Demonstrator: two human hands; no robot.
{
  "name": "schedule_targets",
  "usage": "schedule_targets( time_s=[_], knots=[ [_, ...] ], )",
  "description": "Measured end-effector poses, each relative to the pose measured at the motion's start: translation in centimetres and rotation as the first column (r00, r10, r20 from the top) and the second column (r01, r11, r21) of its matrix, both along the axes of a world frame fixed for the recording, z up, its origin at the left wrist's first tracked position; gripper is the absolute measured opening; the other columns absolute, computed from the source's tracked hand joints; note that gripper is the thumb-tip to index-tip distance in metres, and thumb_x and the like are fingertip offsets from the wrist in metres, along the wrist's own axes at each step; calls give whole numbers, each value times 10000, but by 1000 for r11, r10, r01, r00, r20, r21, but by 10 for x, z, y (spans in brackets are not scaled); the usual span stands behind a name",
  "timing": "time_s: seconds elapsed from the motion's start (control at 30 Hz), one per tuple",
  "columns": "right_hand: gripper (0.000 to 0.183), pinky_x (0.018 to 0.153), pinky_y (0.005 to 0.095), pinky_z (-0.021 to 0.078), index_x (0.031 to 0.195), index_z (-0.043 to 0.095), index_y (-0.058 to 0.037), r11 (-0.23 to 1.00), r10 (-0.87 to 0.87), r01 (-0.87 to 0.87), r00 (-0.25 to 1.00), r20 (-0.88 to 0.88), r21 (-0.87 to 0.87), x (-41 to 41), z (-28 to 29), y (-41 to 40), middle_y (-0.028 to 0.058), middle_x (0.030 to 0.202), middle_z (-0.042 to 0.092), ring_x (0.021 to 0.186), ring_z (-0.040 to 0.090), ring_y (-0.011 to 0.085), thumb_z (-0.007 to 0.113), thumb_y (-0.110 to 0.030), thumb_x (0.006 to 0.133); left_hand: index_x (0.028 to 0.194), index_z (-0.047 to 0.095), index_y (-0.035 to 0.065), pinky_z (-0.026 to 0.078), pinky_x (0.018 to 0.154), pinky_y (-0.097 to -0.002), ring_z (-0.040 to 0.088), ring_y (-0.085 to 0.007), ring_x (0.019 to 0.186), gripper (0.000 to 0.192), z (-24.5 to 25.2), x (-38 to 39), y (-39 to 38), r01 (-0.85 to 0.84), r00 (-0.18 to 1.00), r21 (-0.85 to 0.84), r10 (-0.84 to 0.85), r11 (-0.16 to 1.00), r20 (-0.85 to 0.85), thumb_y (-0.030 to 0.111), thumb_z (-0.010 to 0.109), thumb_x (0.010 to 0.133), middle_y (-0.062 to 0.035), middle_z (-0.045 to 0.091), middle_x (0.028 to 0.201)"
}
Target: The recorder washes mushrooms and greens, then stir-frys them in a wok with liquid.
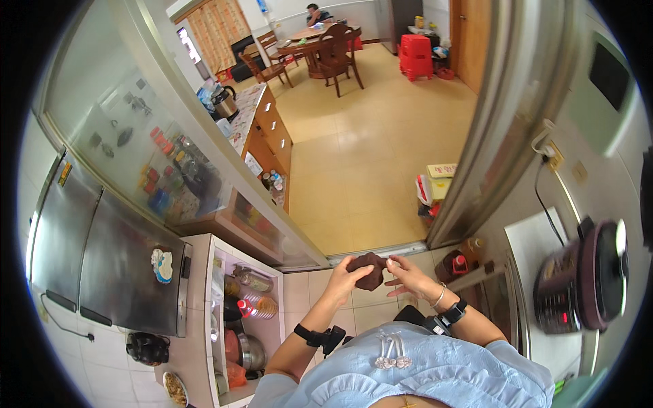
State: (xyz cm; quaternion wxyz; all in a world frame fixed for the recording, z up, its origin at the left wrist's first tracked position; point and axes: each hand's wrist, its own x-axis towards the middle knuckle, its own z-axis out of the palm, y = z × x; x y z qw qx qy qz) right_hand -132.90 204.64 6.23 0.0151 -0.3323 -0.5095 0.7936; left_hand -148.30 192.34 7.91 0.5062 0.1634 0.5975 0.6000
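In front of my chest, above the kitchen doorway threshold, is a dark brown lump (368,273) with an uneven surface. Whether it is bunched cloth or some soft mass, I cannot tell. My left hand (348,275) grips it from the left, thumb lying across its front. A pointed edge of the lump reaches the thumb and a fingertip of my right hand (412,278), which appear to pinch it. The other right fingers are spread apart from it. Black straps with small devices circle both forearms, and a bracelet is on the right wrist.
A purple-black electric cooker (576,280) stands on the right-hand counter. To the left are an open shelf unit (278,326) with bottles and pots, and a steel fridge (127,260). Beyond the sliding door's frame (204,112), a person (318,16) sits at a round wooden table (301,47).
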Motion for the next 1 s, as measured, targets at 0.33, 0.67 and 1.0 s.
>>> schedule_targets(
  time_s=[0.33, 0.67, 1.0],
  knots=[
    [463, 733, 307, 510, 1154, 497, -57, 996, 57, -70, 976, -208, -56, -179, -1, 165, 52, 1044, 542, 908, 565, 154, 699, -232, 776, 1022, 519, 7, 484, 691, -295, 569, -185, 851, 408, -23, -120, 134, -243, 969, 87, 238, 966, 70, 172, 717, 705, -91, 569, 948],
    [318, 863, 281, 428, 1160, 488, -2, 885, 464, -438, 802, -376, 157, -359, 16, 248, 87, 1104, 545, 1013, 532, 168, 563, -86, 863, 1351, 296, 43, 391, 941, -333, 435, -272, 1164, 802, -24, -239, 210, -491, 817, 161, 516, 856, -256, 212, 731, 698, -187, 431, 1262],
    [311, 852, 284, 426, 1173, 452, 33, 553, 827, -609, 485, -286, 568, -578, -8, 292, 108, 1096, 527, 1006, 519, 174, 505, -129, 913, 1033, 578, -25, 469, 707, -323, 588, -207, 771, 410, -41, -403, 249, -677, 639, 141, 672, 723, -375, 185, 705, 704, -122, 624, 877]
  ],
)
